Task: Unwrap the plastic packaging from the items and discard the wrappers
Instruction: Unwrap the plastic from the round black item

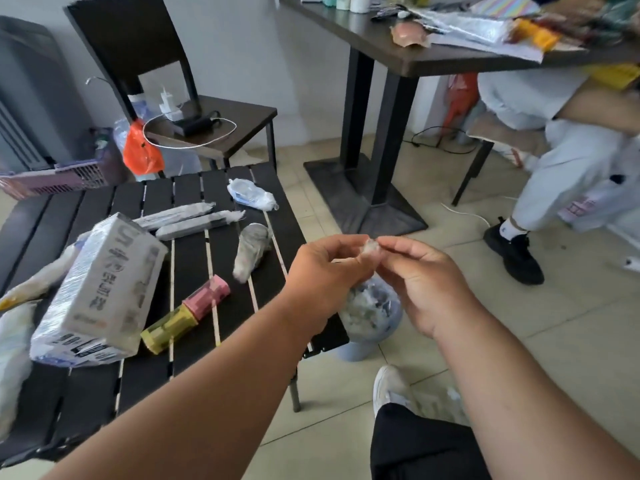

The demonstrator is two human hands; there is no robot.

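My left hand (325,271) and my right hand (422,282) meet above the floor to the right of the low black slatted table (194,341). Both pinch a small crumpled piece of clear plastic wrap (371,245) between their fingertips. Directly below the hands stands a light blue bin (372,323) with crumpled wrappers inside. On the table lie wrapped items: a large white box in plastic film (100,292), two long grey wrapped sticks (194,220), a wrapped bundle (251,251), a clear wrapped packet (251,195), and a pink and yellow tube (187,315).
A dark chair (194,126) with a charger and cable stands behind the table, an orange bag (142,150) beside it. A tall cluttered table (433,53) is at the back right, where another person's leg and black shoe (516,251) show. My own shoe (398,386) is on the tiled floor.
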